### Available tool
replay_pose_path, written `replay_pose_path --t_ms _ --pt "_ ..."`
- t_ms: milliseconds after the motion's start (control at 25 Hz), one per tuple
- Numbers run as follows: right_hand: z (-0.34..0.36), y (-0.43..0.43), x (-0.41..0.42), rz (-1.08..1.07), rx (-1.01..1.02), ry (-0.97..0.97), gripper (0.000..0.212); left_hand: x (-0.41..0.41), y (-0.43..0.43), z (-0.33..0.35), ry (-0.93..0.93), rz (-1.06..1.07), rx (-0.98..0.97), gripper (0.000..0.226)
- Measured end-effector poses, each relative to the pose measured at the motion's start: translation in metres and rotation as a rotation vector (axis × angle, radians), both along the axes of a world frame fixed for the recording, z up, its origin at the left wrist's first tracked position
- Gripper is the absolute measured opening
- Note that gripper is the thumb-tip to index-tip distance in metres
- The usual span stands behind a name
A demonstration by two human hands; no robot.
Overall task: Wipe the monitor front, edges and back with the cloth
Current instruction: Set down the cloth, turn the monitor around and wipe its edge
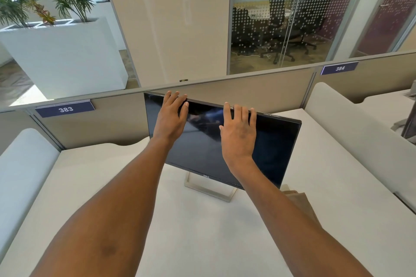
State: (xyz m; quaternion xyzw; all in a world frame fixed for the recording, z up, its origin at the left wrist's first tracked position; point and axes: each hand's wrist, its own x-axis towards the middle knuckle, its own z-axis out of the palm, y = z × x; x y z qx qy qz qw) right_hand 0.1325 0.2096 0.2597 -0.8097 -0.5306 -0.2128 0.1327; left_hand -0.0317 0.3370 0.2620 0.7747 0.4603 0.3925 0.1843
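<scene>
On the white desk (90, 175), right of the blue "383" plate (65, 109), your left hand (171, 117) lay on the black flat-panel monitor (276, 141), fingers close together, tips at its top edge. The monitor stood mid-desk on a silver frame stand (187, 179). Your right hand (239, 132) rested against the screen, fingers slightly spread. A tan folded cloth (297, 200) lay beside the stand, partly hidden by your forearm.
</scene>
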Motion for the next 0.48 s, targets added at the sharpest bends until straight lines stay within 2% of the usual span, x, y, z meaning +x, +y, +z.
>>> replay_pose_path --t_ms 480 --pt "0.007 -0.008 -0.018 -0.022 -0.012 0.033 0.073 0.003 0.017 0.001 -0.064 -0.032 0.007 0.031"
